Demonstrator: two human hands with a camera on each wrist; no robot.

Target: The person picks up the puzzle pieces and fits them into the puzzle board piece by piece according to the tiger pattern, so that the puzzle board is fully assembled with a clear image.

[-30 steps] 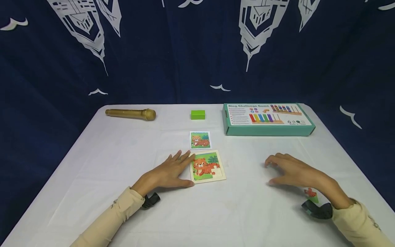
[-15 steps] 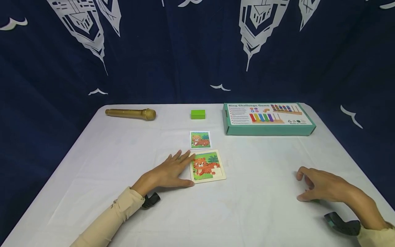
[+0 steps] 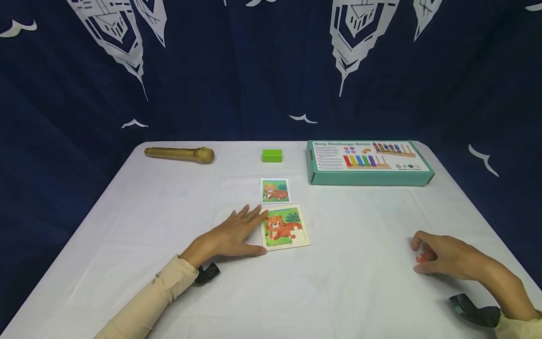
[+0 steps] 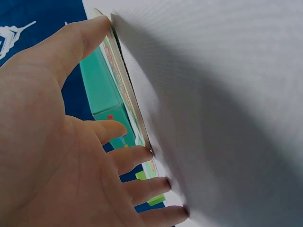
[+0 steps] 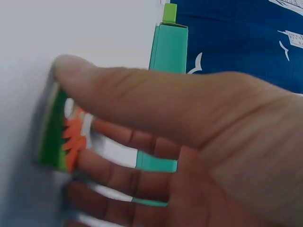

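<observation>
A square wooden jigsaw puzzle [image 3: 281, 228] with a tiger picture lies mid-table, its lower right corner bare wood. My left hand [image 3: 235, 238] rests at its left side, fingers spread, thumb tip and index fingertip [image 4: 119, 128] by the frame's edge. Over on the right, my right hand [image 3: 455, 256] pinches a puzzle piece [image 5: 57, 137] in green and orange between thumb and fingers. In the head view only a red bit of that piece shows. Just behind the puzzle lies a small card [image 3: 275, 190] bearing the same tiger picture.
At the back left lies a gold microphone [image 3: 179, 154]. A green block [image 3: 272, 156] stands at the back middle, with a teal game box [image 3: 370, 177] to its right. Behind the white-covered table [image 3: 338, 292] hangs a dark blue curtain [image 3: 237, 70].
My right hand has moved right and toward the table's front, to the loose puzzle piece, and now grips it. The left hand and the puzzle have stayed in place.
</observation>
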